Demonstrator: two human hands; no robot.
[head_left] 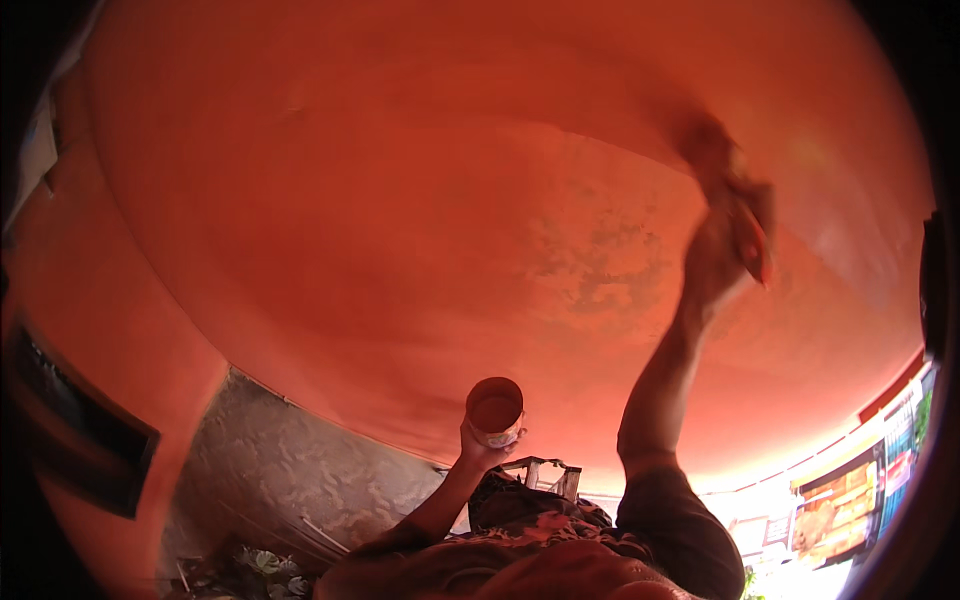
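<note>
One tub (pixel 496 436), small and round, open mouth turned toward the viewer, orange-brown inside, a pale printed band on the outside; how full it is cannot be told. One left hand (pixel 482 455), curled around the lower part of the tub, fingers bent against its side, supporting it off any surface. One right hand (pixel 712 255), raised above and well to the right of the tub, closed around a brush; the exact finger placing is blurred. One brush (pixel 757 252), far up and right of the tub, its reddish handle end pointing down out of the grip, its dark head blurred at the upper end; whether the head touches anything cannot be told. One painted surface (pixel 350 240), broad and orange-red, spreading behind and above the tub; wall or ceiling, cannot say. One patch (pixel 600 260), mottled and brownish, on that surface, above and to the right of the tub. One grey wall (pixel 290 460), rough and streaky, to the left of the tub and lower. One dark opening (pixel 80 430), framed, at the far left of the tub. Leaves (pixel 265 562), green and pale, below and left of the tub. One wooden frame (pixel 571 484), near the tub, below and right. One sleeve (pixel 680 515), dark, on the right arm, lower right of the tub. One poster (pixel 838 512), colourful, brightly lit, far to the right of the tub.
</note>
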